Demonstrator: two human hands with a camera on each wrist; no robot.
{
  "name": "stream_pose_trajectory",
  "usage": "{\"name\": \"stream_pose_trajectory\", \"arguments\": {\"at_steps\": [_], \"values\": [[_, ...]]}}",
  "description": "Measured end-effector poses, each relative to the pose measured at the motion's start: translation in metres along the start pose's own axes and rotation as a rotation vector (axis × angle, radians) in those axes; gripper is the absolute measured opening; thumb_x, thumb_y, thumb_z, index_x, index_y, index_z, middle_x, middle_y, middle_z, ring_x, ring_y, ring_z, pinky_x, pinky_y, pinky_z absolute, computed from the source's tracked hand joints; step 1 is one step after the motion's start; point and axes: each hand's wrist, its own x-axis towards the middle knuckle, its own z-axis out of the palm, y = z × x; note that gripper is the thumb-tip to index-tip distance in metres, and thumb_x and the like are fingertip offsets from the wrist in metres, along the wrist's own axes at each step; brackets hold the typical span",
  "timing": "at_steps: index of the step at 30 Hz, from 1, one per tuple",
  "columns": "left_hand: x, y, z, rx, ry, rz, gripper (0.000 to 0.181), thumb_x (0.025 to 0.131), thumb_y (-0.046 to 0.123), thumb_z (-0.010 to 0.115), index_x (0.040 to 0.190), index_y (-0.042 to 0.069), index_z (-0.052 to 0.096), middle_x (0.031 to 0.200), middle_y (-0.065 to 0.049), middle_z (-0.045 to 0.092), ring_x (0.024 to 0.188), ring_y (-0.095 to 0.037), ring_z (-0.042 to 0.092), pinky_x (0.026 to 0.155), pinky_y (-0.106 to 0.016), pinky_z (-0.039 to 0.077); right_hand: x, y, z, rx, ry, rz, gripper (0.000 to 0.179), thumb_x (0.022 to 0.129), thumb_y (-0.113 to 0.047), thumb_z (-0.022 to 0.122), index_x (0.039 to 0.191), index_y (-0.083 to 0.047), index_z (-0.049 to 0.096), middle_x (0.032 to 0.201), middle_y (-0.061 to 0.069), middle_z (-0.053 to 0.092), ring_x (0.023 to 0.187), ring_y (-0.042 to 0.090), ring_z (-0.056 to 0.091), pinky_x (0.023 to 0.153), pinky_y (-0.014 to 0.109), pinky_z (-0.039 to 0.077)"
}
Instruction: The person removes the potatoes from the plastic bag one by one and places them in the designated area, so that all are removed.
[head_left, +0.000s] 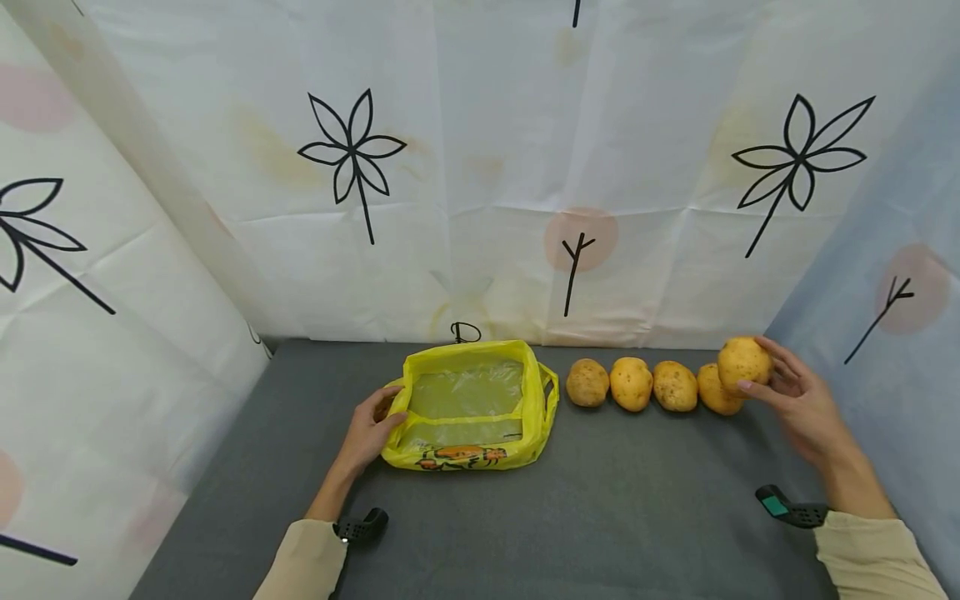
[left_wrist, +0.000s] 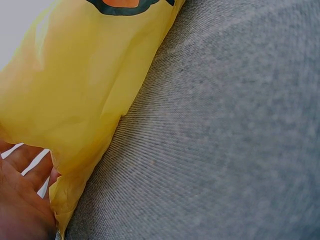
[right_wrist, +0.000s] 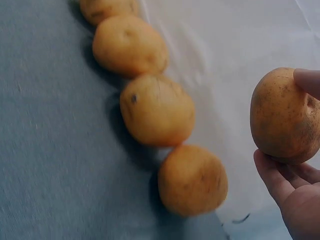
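A yellow plastic bag [head_left: 461, 429] with a printed orange picture lies on the table, its wide mouth facing up. My left hand [head_left: 369, 429] grips the bag's left edge. In the left wrist view, the bag's yellow side [left_wrist: 75, 100] covers part of the fingers. My right hand [head_left: 813, 412] holds a potato [head_left: 742, 364] between thumb and fingers, raised above the right end of a row of potatoes. That held potato [right_wrist: 281, 117] also shows in the right wrist view, apart from the row.
Several potatoes stand in a row right of the bag; the leftmost potato [head_left: 587, 383] is nearest its handle [head_left: 553, 392]. The grey table [head_left: 585, 517] meets a patterned white cloth [head_left: 487, 167] behind, with cloth at both sides.
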Motion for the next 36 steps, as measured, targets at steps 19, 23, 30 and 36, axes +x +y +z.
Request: {"name": "stream_pose_trajectory", "arguments": {"at_steps": [19, 23, 30, 36], "values": [[0.001, 0.0, 0.002, 0.003, 0.001, -0.015, 0.047, 0.101, 0.007, 0.062, 0.147, 0.002, 0.051, 0.136, -0.02, 0.059, 0.119, -0.034, 0.06, 0.093, -0.04, 0.051, -0.001, 0.03, -0.058, -0.292, 0.027, 0.292, 0.078, 0.103, -0.017, 0.061, 0.162, -0.039, 0.015, 0.168, 0.008, -0.012, 0.154, 0.021, 0.003, 0.109, 0.014, 0.031], [-0.001, 0.002, 0.003, 0.004, -0.002, -0.03, 0.048, 0.101, 0.005, 0.06, 0.148, 0.0, 0.049, 0.137, -0.022, 0.057, 0.119, -0.036, 0.059, 0.091, -0.037, 0.051, -0.001, 0.032, -0.066, -0.365, -0.012, 0.356, 0.08, 0.104, -0.024, 0.06, 0.162, -0.038, 0.007, 0.165, 0.021, -0.019, 0.154, 0.033, -0.004, 0.107, 0.018, 0.036], [-0.002, 0.003, 0.004, 0.013, 0.003, -0.027, 0.048, 0.102, 0.003, 0.058, 0.148, -0.003, 0.047, 0.138, -0.025, 0.056, 0.121, -0.039, 0.058, 0.094, -0.043, 0.049, 0.003, 0.037, -0.073, -0.39, -0.06, 0.446, 0.085, 0.104, -0.029, 0.061, 0.162, -0.037, 0.0, 0.161, 0.031, -0.022, 0.151, 0.047, -0.005, 0.108, 0.033, 0.039], [-0.001, -0.002, 0.002, -0.008, 0.002, -0.01, 0.048, 0.101, 0.007, 0.062, 0.147, 0.003, 0.05, 0.138, -0.02, 0.058, 0.119, -0.034, 0.059, 0.094, -0.042, 0.05, 0.007, 0.038, -0.072, -0.366, -0.067, 0.464, 0.087, 0.103, -0.029, 0.062, 0.162, -0.036, 0.0, 0.16, 0.029, -0.026, 0.148, 0.051, -0.011, 0.117, 0.064, 0.012]]}}
